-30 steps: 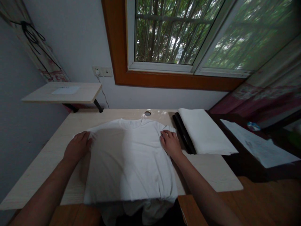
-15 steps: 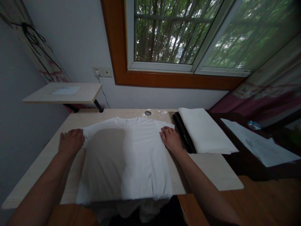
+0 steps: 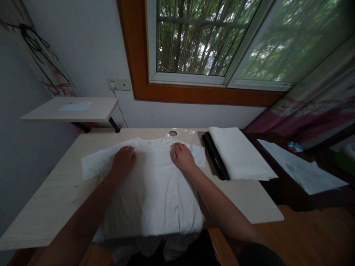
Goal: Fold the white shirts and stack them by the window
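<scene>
My left hand (image 3: 123, 159) and right hand (image 3: 183, 156) seemed open and empty on the white shirt (image 3: 156, 188), which hung off the counter (image 3: 52, 195)'s near edge.

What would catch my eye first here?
Probably the white T-shirt spread on the desk, its lower part hanging over the near edge, with the left hand and right hand on its upper part. Beyond, the window full of greenery stands out, then the folded white sheet to the shirt's right.

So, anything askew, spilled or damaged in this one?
I see nothing spilled or damaged. Only the white T-shirt sits a little off: its lower part droops over the near edge of the desk in loose folds.
</scene>
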Tool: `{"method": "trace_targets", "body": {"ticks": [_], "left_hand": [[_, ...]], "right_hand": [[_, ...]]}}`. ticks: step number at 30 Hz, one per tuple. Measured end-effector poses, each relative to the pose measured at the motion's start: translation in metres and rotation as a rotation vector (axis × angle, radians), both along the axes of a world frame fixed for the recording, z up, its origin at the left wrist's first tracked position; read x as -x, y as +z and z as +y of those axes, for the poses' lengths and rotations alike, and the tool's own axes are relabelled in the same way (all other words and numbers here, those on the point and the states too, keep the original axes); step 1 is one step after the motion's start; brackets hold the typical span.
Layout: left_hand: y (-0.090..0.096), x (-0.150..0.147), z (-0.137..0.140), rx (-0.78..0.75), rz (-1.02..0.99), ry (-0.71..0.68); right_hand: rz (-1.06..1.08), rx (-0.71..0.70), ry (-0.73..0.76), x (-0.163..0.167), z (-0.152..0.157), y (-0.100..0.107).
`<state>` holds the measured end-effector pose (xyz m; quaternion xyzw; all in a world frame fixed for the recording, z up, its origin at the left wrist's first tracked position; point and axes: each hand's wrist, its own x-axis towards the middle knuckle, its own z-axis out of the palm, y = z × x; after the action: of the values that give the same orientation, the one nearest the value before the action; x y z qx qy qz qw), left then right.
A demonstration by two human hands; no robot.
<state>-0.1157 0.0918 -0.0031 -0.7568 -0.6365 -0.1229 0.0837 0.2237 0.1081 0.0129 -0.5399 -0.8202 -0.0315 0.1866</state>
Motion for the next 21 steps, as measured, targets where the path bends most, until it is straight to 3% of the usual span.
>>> {"method": "trace_targets", "body": {"ticks": [5, 13, 21], "left_hand": [[-0.015, -0.006, 0.019, 0.020, -0.050, 0.082], [-0.019, 0.003, 0.042, 0.087, -0.043, 0.137], [-0.019, 0.004, 0.057, 0.165, -0.017, 0.124]], "right_hand": [[-0.016, 0.016, 0.037, 0.024, 0.025, -0.018], [-0.056, 0.061, 0.043, 0.013, 0.058, -0.026], [-0.065, 0.062, 0.051, -0.001, 0.071, -0.028]]}}
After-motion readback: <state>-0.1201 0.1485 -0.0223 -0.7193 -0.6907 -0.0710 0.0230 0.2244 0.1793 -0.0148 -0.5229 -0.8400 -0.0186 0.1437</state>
